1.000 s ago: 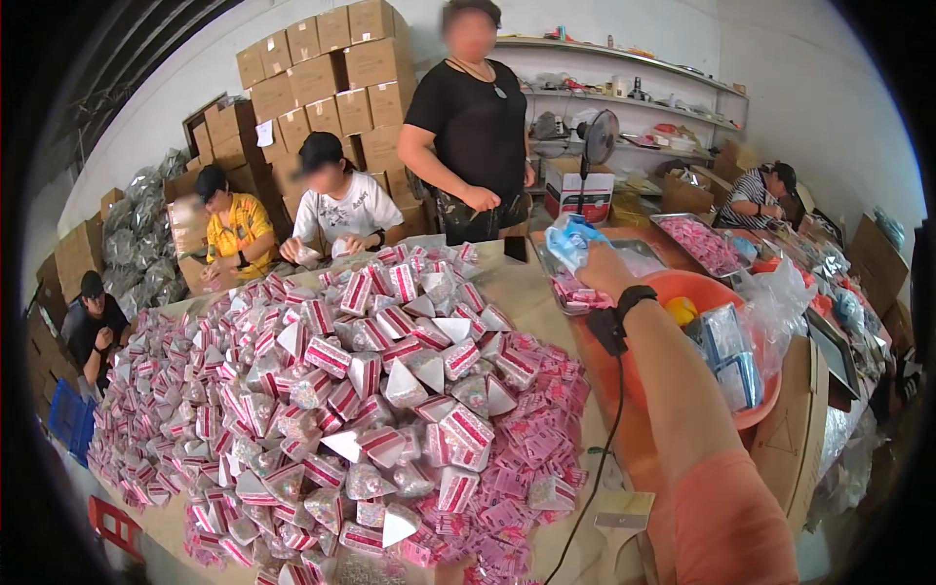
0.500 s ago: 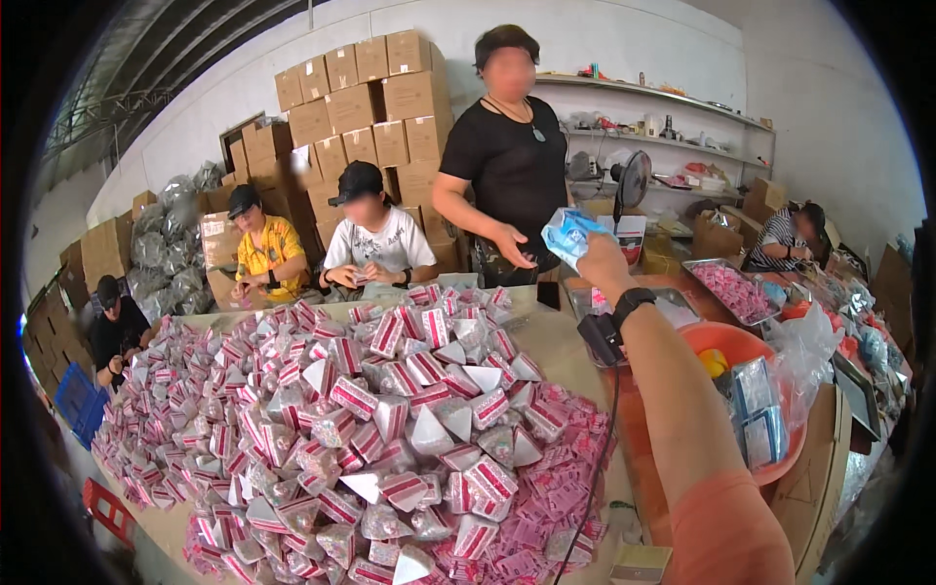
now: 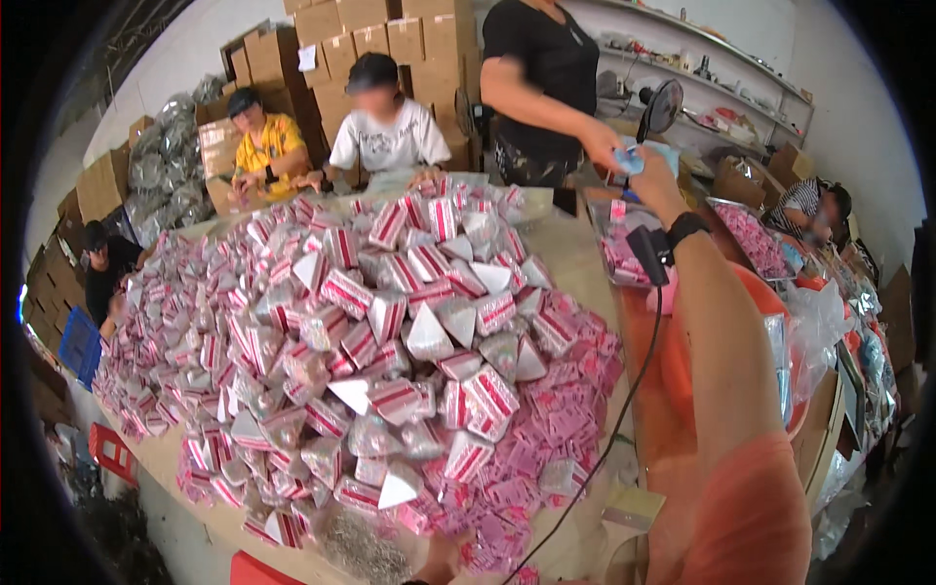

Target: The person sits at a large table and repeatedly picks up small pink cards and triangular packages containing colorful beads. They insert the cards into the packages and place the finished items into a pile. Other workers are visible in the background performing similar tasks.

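My right hand (image 3: 653,183) is stretched far out at the right and closed on a light blue packet (image 3: 630,161). The hand of a standing person in a black top (image 3: 601,144) reaches the same packet from the left, so both our hands are at it. At the lower edge my left hand (image 3: 441,560) shows only in part, its fingers hard to make out. It is beside a clear bag of small silvery bits (image 3: 366,548), at the near side of a large heap of clear triangular packs with pink-and-white striped bands (image 3: 400,322). Flat pink packets (image 3: 561,424) lie beside my left hand too.
A black device (image 3: 647,255) trails a cable across the table. Right of it are an orange basin (image 3: 673,361) and a metal tray of pink packets (image 3: 751,239). Several seated people work around the table. Stacked cartons (image 3: 419,58) and a fan (image 3: 663,105) stand behind.
The standing person has reached out and now touches the blue packet in my right hand. My left hand has come into view at the lower edge. The whole view has tilted downward.
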A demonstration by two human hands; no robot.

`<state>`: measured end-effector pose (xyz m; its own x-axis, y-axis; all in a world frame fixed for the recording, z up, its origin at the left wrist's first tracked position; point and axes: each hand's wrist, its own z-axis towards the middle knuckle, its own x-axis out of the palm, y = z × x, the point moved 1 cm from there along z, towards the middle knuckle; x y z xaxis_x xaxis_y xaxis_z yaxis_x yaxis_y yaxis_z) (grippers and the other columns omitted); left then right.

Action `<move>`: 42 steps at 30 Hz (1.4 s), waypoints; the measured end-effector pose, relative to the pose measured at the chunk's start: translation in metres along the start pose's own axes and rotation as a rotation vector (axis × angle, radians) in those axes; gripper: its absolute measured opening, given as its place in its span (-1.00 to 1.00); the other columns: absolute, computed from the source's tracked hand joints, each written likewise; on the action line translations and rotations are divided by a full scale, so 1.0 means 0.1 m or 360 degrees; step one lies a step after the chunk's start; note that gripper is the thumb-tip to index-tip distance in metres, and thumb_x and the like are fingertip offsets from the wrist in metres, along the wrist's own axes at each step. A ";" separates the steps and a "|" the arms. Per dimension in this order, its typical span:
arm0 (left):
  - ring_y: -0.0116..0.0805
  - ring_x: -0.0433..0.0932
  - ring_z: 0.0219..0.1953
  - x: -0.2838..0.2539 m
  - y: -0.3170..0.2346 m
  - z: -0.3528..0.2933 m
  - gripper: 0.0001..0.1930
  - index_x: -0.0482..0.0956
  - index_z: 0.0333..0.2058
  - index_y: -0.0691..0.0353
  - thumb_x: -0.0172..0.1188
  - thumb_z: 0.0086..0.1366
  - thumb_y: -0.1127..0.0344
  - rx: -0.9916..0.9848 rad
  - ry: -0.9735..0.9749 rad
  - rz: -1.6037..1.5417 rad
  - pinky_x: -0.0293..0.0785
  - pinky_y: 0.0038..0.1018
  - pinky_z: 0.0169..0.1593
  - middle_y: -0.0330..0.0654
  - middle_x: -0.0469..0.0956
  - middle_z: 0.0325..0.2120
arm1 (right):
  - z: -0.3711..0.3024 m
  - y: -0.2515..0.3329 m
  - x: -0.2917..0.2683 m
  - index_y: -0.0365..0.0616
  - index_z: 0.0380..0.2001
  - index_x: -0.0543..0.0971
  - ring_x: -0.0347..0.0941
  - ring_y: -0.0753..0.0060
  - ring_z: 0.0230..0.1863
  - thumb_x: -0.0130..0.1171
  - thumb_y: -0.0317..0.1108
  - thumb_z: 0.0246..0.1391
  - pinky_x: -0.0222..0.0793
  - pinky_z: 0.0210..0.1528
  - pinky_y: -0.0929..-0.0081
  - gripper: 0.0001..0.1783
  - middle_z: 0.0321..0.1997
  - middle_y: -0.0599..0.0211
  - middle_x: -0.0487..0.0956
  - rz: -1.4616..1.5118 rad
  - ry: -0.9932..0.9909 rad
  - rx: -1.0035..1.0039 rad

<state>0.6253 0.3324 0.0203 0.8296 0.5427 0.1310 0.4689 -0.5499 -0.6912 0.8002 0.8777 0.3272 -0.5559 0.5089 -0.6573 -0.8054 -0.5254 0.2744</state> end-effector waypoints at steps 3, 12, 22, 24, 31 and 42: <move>-0.39 0.46 -0.58 0.01 -0.03 0.05 -0.78 0.40 -0.32 0.25 0.17 0.00 0.54 -0.0159 -0.0021 -0.0335 0.42 -0.48 -0.64 -0.20 0.46 -0.53 | -0.09 -0.05 0.05 -0.30 -0.32 0.47 0.45 0.00 -0.30 0.04 -0.44 -0.18 0.35 -0.20 0.24 -0.73 -0.40 0.02 0.52 0.0008 -0.0476 -0.0419; -0.41 0.46 -0.54 0.09 -0.19 -0.16 -0.81 0.42 -0.32 0.24 0.13 0.04 0.53 -0.0113 -0.0035 -0.0425 0.44 -0.48 -0.54 -0.24 0.47 -0.48 | -1.17 0.55 -0.35 -0.25 -0.40 0.52 0.43 0.57 -0.51 0.01 -0.40 -0.12 0.31 -0.42 0.58 -0.80 -0.58 0.36 0.51 0.0915 0.0933 0.0178; -0.32 0.46 -0.44 -0.02 -0.13 -0.17 -0.79 0.46 -0.27 0.24 0.04 0.07 0.53 0.0380 0.0397 0.0219 0.43 -0.44 -0.34 -0.27 0.48 -0.45 | -2.56 0.49 -0.97 -0.25 -0.22 0.46 0.45 0.57 -0.53 0.00 -0.39 -0.04 0.34 -0.44 0.61 -0.72 -0.49 0.32 0.51 0.1166 0.1373 0.0227; -0.31 0.47 -0.43 0.12 -0.31 -0.35 -0.76 0.44 -0.24 0.24 0.04 0.06 0.54 0.0174 0.0430 -0.0152 0.44 -0.43 -0.32 -0.26 0.48 -0.42 | -2.42 0.56 -1.08 -0.25 -0.11 0.38 0.45 0.53 -0.59 0.01 -0.41 -0.07 0.35 -0.50 0.57 -0.62 -0.52 0.24 0.51 0.1109 0.1256 0.0314; -0.45 0.27 -0.72 0.08 -0.32 -0.51 -0.83 0.44 -0.51 0.21 -0.06 0.19 0.29 0.0793 0.0402 0.0671 0.19 -0.47 -0.64 -0.27 0.31 -0.78 | -0.05 0.67 -1.74 -0.20 0.15 -0.04 0.35 0.41 -0.80 0.07 -0.42 -0.16 0.19 -0.82 0.48 -0.21 -0.62 0.19 0.47 0.0890 0.0415 0.0324; -0.54 0.34 -0.64 0.06 -0.30 -0.50 -0.84 0.45 -0.44 0.22 -0.07 0.22 0.30 0.0065 0.0335 0.0041 0.21 -0.54 -0.62 -0.27 0.37 -0.69 | -0.05 0.94 -2.11 -0.12 0.22 -0.06 0.42 0.48 -0.69 0.08 -0.42 -0.21 0.34 -0.68 0.59 -0.12 -0.53 0.30 0.47 0.0569 0.0642 0.0239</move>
<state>0.6315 0.3208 0.0779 0.8883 0.3816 0.2555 0.4374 -0.5333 -0.7241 0.8431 0.7179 0.4884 -0.7006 0.0000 -0.7135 -0.6183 -0.4992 0.6071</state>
